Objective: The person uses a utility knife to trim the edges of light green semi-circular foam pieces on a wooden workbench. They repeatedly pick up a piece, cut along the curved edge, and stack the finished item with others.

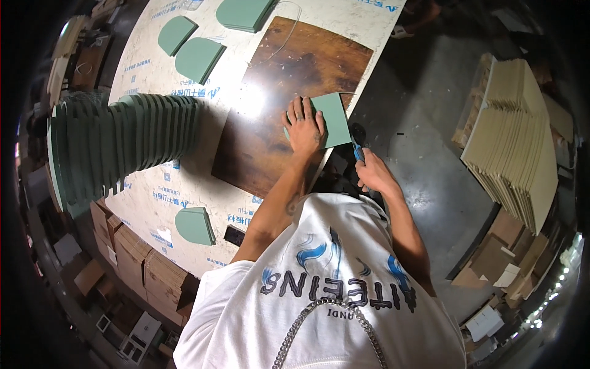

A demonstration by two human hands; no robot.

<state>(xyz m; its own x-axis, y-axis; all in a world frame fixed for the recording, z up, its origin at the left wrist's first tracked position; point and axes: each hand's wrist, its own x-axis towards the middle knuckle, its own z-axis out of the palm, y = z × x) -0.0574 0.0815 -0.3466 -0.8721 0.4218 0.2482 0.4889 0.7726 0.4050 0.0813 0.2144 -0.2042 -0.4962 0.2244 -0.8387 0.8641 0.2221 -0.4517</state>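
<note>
A green panel with one rounded end lies at the right edge of the table, its straight end reaching past that edge. My left hand rests flat on it with the fingers stretched out, pressing on the rounded part. Just off the panel's near right corner, my right hand is closed around a slim hand tool with blue on its handle. The tool's tip is at or close to the panel's edge; its exact kind is too small to make out. Beneath the panel is a dark brown wood-grain board.
Similar green panels lie in small piles on the white printed table. A long row of upright green panels stands at the left. A phone lies near my left elbow. Stacked pale boards stand on the right floor.
</note>
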